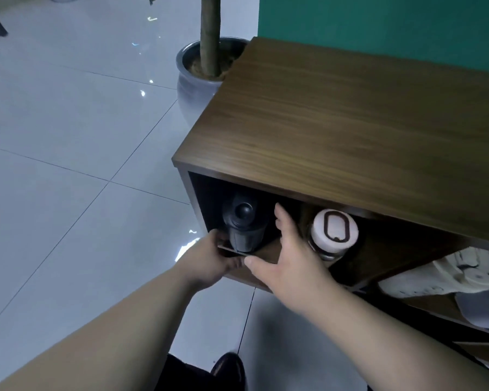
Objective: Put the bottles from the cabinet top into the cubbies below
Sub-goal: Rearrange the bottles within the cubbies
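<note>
- Standing upright in the leftmost cubby (206, 201) of the wooden cabinet (336, 131), a black bottle (242, 224) with a rounded cap sits near the front edge of the compartment floor.
- At the bottle's lower left, the left hand (209, 261) has its fingers curled at the cubby's front edge beside the base; whether they actually press the bottle cannot be told, as the fingertips are hidden behind it.
- On the other side, the right hand (288, 255) is spread open with nothing in it, fingers reaching up into the cubby just right of the bottle and thumb lying along the front lip beneath it, close to the left hand.
- One cubby to the right, a second bottle with a white cap (333, 230) bearing a dark oval ring stands upright, just beside the right hand.
- Further right, a compartment holds pale shoes (446, 275).
- Up top, the cabinet surface shows bare wood grain in view.
- Beyond the cabinet's far left corner, a grey plant pot (189, 80) with a trunk stands on the glossy tiled floor (68, 136).
</note>
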A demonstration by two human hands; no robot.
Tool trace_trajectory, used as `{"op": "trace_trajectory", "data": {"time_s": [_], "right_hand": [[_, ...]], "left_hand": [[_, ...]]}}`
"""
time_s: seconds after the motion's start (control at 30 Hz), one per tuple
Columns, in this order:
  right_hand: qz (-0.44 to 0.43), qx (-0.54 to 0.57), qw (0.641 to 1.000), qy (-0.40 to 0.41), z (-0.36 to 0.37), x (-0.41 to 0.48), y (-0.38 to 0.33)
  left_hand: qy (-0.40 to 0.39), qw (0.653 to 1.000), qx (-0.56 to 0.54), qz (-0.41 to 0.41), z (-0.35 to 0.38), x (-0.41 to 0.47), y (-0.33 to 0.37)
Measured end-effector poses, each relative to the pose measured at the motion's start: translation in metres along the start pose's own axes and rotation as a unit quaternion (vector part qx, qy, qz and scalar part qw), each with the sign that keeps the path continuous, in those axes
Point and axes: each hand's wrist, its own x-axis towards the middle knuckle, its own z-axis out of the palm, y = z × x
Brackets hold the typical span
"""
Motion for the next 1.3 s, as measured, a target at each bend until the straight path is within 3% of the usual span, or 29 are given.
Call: {"op": "trace_trajectory", "data": {"time_s": [0.13, 0.3, 0.47, 1.3], "right_hand": [[0.032, 0.014, 0.999, 0.023, 0.013, 0.026, 0.003], [0.049, 0.029, 0.997, 0.060, 0.016, 0.046, 0.001], [0.056, 0.030, 0.997, 0.053, 0.026, 0.054, 0.003], [0.065, 0.020, 0.995, 0.071, 0.030, 0.055, 0.003]], "left_hand": [[0.036, 0.996, -0.078, 0.011, 0.005, 0.016, -0.009], [0.020, 0.985, -0.160, 0.058, 0.017, 0.026, -0.012], [0.033, 0.992, -0.104, 0.071, 0.019, 0.037, -0.010], [0.079, 0.995, -0.047, 0.045, 0.039, 0.057, -0.015]]}}
